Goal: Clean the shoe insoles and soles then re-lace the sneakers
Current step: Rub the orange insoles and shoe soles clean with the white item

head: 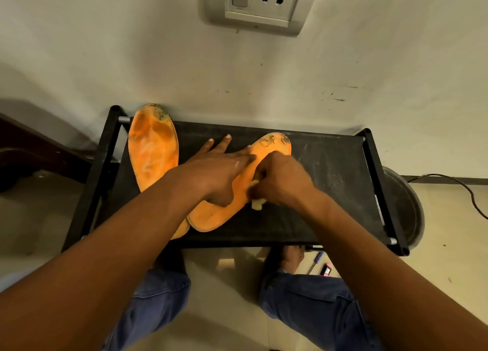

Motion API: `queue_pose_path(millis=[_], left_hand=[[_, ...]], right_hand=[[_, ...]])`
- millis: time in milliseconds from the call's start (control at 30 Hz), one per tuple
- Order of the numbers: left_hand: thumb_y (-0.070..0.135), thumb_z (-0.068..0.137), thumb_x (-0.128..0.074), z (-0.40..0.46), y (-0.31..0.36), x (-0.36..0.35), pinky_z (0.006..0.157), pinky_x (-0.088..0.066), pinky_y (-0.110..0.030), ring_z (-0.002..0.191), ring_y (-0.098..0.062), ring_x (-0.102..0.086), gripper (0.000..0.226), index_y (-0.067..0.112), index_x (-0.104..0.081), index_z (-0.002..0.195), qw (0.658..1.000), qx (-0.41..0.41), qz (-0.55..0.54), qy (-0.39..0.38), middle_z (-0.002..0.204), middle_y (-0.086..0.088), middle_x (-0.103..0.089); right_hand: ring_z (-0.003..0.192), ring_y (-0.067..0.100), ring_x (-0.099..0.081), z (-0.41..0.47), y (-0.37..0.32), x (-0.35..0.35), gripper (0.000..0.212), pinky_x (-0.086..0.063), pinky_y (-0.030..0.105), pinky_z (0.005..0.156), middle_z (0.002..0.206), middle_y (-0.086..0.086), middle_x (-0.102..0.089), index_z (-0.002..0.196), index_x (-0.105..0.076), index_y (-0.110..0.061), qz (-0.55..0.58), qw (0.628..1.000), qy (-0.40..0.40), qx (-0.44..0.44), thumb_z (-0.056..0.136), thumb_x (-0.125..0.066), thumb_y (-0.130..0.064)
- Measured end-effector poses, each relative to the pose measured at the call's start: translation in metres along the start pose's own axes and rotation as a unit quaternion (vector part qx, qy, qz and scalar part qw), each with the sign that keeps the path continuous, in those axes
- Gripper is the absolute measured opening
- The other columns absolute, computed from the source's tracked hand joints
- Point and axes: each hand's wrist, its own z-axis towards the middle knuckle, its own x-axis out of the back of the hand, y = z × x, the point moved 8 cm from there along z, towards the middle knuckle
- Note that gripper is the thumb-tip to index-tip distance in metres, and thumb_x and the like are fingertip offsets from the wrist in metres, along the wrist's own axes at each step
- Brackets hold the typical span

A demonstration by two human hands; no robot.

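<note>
Bare forearms fill the near foreground above blue-jeaned knees, both reaching onto a small black tabletop (330, 171) set against the wall. At far left lies the first orange insole (153, 150), flat, streaked pale and grimy at its toe, its heel running under the left forearm. Next comes the left hand (219, 171), fingers (219, 142) straight and spread, pressing down the second insole (208, 216), which lies diagonally, heel toward the person and toe (274, 143) pointing to the wall. Just right of it, the right hand (280, 181) has its fingers curled tight around a small pale cloth (256, 204), rubbing the insole's right edge. On the floor below, a screwdriver (315, 262) lies beside one foot.

Judging from this, the insole could skid or buckle if the rubbing outruns the flat palm's hold, since only its middle is pinned. A careless stroke could also smear dirt onto the neighbouring insole where the two heels overlap.
</note>
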Motion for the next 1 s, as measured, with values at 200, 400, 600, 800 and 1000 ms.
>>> queue_pose_path(millis=[200,400,600,800,1000], left_hand=[[0.017,0.086,-0.072,-0.001,0.0,-0.001,0.126,0.005,-0.05,0.154,-0.027,0.018,0.108,0.035,0.005,0.161,1.0,0.005,0.003,-0.003,0.169,0.012,0.012],[0.018,0.086,-0.072,0.001,0.0,-0.001,0.126,0.005,-0.052,0.154,-0.028,0.02,0.107,0.034,0.003,0.161,1.0,0.009,0.008,-0.015,0.169,0.011,0.012],[0.02,0.087,-0.072,-0.001,0.002,0.0,0.126,0.005,-0.051,0.154,-0.027,0.02,0.106,0.033,0.003,0.161,1.0,0.007,0.004,-0.02,0.169,0.01,0.013],[0.039,0.091,-0.069,0.002,0.007,0.002,0.126,0.004,-0.052,0.155,-0.028,0.015,0.098,0.03,-0.003,0.162,1.0,0.003,-0.014,-0.006,0.17,0.006,0.007],[0.07,0.076,-0.071,-0.001,0.021,0.01,0.115,-0.025,-0.057,0.15,-0.031,-0.02,0.096,0.03,-0.032,0.154,0.993,0.046,0.031,0.108,0.166,0.005,-0.021]], right_hand=[[0.081,0.024,-0.067,-0.015,0.002,0.008,0.024,-0.058,0.037,0.068,0.089,0.002,-0.067,0.093,-0.065,-0.022,-0.028,0.996,0.08,-0.019,0.075,-0.077,-0.033],[0.076,0.024,-0.067,-0.016,0.003,0.014,0.015,-0.059,0.037,0.065,0.085,0.004,-0.069,0.085,-0.068,-0.019,0.003,0.993,0.121,-0.005,0.075,-0.074,-0.028],[0.074,0.018,-0.068,-0.029,-0.012,-0.011,0.011,-0.058,0.032,0.062,0.081,-0.002,-0.069,0.09,-0.075,-0.023,0.046,0.996,0.05,0.059,0.081,-0.078,-0.028],[0.074,0.018,-0.067,-0.04,0.024,0.026,0.017,-0.058,0.036,0.063,0.077,-0.004,-0.069,0.077,-0.07,-0.025,0.095,0.987,0.127,-0.008,0.075,-0.078,-0.04],[0.079,0.025,-0.069,-0.026,0.04,0.062,0.016,-0.053,0.032,0.064,0.084,0.003,-0.07,0.088,-0.072,-0.022,0.099,0.982,0.151,-0.051,0.076,-0.079,-0.031]])
